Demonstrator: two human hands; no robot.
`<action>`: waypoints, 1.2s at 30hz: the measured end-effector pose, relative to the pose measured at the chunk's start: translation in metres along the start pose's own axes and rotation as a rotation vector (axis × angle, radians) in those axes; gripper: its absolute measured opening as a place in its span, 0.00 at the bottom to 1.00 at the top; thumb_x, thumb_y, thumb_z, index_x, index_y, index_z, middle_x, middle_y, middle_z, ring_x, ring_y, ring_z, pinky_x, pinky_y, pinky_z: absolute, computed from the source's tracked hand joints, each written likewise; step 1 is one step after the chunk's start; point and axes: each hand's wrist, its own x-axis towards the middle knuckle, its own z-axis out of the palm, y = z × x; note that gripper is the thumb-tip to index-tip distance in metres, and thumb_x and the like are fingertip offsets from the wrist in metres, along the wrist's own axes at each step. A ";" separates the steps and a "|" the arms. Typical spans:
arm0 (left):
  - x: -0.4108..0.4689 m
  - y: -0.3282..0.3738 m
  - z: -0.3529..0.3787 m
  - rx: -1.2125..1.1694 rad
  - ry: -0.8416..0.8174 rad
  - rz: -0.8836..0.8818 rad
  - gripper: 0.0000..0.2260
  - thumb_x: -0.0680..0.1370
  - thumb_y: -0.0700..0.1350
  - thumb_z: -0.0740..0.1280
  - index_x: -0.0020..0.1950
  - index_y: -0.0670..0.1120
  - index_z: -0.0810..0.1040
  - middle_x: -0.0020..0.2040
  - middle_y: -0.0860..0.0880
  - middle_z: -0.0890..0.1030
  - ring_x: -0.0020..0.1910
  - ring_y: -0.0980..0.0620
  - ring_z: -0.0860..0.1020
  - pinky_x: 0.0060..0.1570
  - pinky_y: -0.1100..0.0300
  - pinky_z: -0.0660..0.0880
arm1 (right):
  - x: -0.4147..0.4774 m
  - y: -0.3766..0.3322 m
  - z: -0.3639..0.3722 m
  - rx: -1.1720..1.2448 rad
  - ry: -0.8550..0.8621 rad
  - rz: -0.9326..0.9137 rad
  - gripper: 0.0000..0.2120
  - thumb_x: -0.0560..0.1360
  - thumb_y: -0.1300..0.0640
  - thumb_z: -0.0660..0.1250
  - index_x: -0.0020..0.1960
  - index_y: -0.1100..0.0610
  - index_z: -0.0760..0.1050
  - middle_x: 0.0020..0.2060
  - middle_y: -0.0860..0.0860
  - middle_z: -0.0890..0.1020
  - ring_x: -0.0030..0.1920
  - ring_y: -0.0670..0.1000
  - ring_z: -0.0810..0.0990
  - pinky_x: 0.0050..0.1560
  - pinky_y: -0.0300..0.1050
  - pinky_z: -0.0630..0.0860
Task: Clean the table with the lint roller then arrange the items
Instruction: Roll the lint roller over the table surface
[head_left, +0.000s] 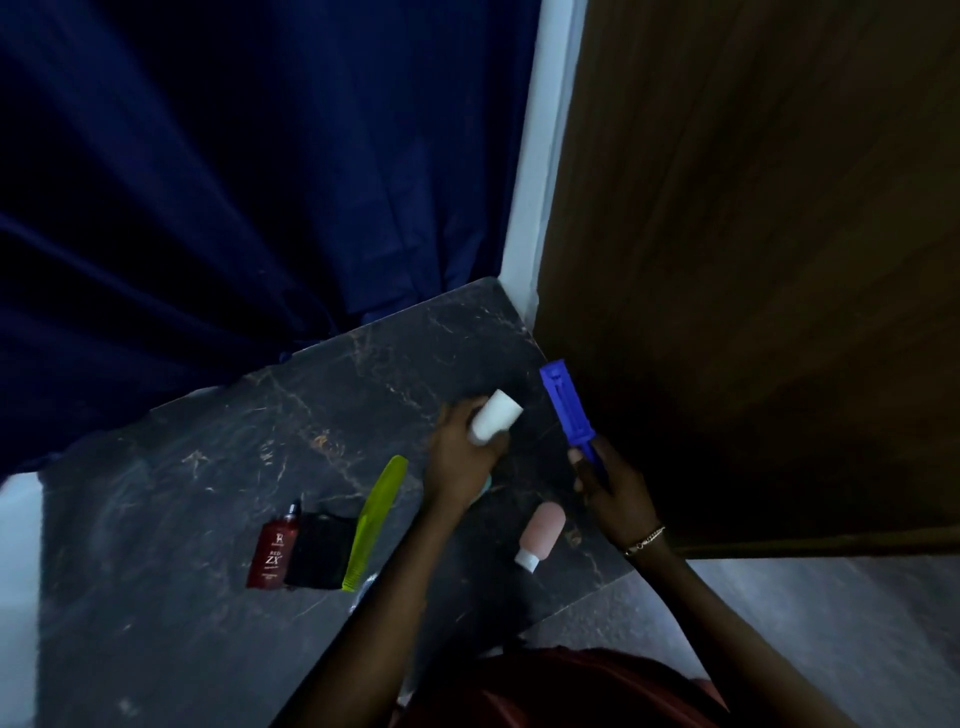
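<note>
My left hand (460, 452) grips a white paper roll (496, 415) above the dark marble table (182, 493). My right hand (608, 488) holds the blue lint roller handle (569, 413) by its lower end, its bare frame pointing up and away. The roll and the blue frame are apart. On the table lie a pink bottle with a white cap (540, 535), a yellow-green comb (375, 519), a black cloth item (319, 551) and a red bottle (272, 551).
A dark blue curtain (234, 182) hangs behind the table. A brown wooden panel (753, 260) stands at the right, close to the table's edge. Grey floor (831, 623) shows at the lower right.
</note>
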 end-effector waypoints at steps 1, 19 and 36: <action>-0.005 -0.001 -0.011 -0.026 0.016 0.026 0.22 0.70 0.42 0.78 0.63 0.53 0.80 0.57 0.51 0.78 0.55 0.52 0.80 0.54 0.58 0.78 | -0.001 -0.002 0.000 -0.007 -0.004 -0.037 0.07 0.80 0.42 0.59 0.57 0.32 0.69 0.33 0.46 0.80 0.35 0.42 0.80 0.34 0.33 0.75; -0.071 -0.019 -0.142 0.291 0.149 0.217 0.26 0.76 0.32 0.71 0.69 0.55 0.79 0.76 0.46 0.65 0.75 0.45 0.67 0.73 0.47 0.71 | -0.008 -0.070 0.025 -0.362 -0.440 -0.408 0.15 0.81 0.49 0.57 0.67 0.44 0.70 0.50 0.51 0.85 0.47 0.54 0.84 0.47 0.49 0.80; -0.105 -0.035 -0.185 0.379 0.037 0.283 0.26 0.77 0.34 0.71 0.73 0.52 0.75 0.82 0.44 0.60 0.78 0.47 0.64 0.75 0.62 0.61 | -0.046 -0.116 0.065 -0.515 -0.332 -0.548 0.11 0.78 0.50 0.62 0.59 0.47 0.75 0.46 0.53 0.84 0.42 0.61 0.83 0.38 0.48 0.76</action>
